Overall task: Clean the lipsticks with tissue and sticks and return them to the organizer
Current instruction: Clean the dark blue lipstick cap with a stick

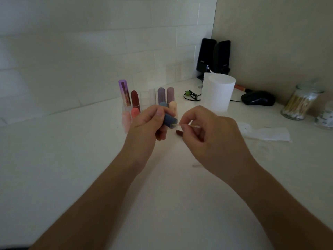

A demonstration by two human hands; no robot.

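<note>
While the left hand (149, 121) grips the blue tube (170, 120), stick (193, 126) touches rim.

A blue lipstick tube (170, 121) is held tilted, its open end touched by a thin stick (193, 126), before the clear organizer (144, 101).

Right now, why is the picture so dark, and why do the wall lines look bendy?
Head view: the light is dim, so colours look grey; the wide lens bends the tile wall; the left hand gripping the blue lipstick and the right hand pinching the stick look slightly blurred.
</note>
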